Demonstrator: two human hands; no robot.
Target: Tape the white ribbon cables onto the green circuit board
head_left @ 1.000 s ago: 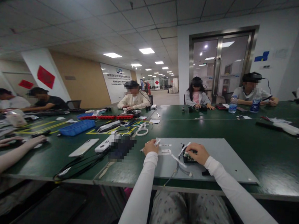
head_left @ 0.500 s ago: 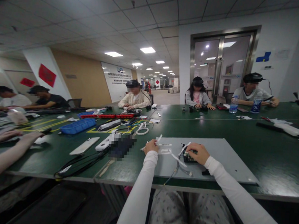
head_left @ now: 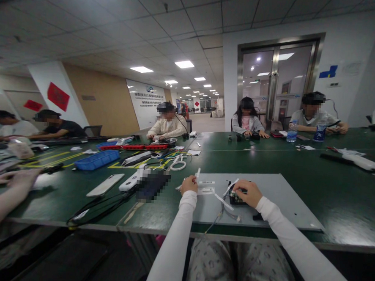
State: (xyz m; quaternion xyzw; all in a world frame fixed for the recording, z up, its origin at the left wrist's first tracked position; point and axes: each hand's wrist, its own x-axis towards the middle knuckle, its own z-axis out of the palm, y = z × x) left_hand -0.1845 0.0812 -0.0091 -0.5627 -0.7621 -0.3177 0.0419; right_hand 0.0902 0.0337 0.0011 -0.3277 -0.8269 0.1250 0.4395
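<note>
Left hand: fingers are pinching a white strip at the panel's left edge. The strip is tipping up, and it now stands nearly upright where a second ago it was leaning flatter toward the panel.
Right hand: fingers are curling tight over a small black module and staying put, same grip as before.
Module: it is sitting on the grey panel, near its front, with thin cables trailing off the worktop edge.
Reading: by the look of it, the strip is lifting clear while the module is being held steady.
Phone: it is lying left of the panel, not moving.
Co-worker's hand: it is drawing back toward the far left, away from where it was reaching earlier.
</note>
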